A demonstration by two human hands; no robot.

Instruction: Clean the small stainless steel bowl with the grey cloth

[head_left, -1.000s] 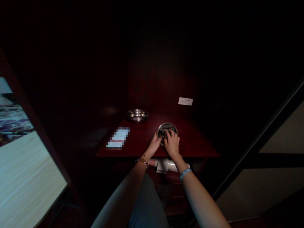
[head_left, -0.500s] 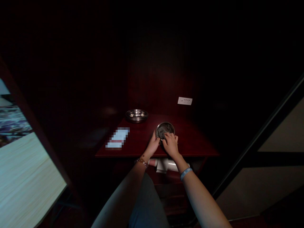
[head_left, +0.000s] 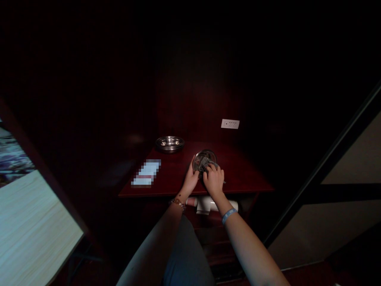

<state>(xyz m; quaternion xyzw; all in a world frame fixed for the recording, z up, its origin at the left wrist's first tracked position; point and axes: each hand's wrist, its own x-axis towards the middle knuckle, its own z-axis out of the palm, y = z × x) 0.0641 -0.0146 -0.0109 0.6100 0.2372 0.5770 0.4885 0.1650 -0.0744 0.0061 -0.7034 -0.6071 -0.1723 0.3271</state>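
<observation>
A round metal bowl [head_left: 195,158] is tilted over the dark red table [head_left: 238,176], its inside facing me. Closed on the bowl's left rim is my left hand [head_left: 191,177], thumb on the near side. My right hand [head_left: 213,178] grips a grey cloth [head_left: 204,162] and presses it into the bowl; part of the cloth pokes out past the fingers. Further back on the left stand several stacked metal bowls [head_left: 170,144], apart from both hands.
A blurred white rectangle [head_left: 146,173] lies at the table's left. White rolled items [head_left: 205,204] sit on the shelf below. A wall socket [head_left: 230,124] is behind, and a pale wooden tabletop [head_left: 35,230] stands at the far left.
The cloth, spread over the bowl's inside before, is now bunched under my right hand, baring more metal. My left hand keeps its hold on the rim.
</observation>
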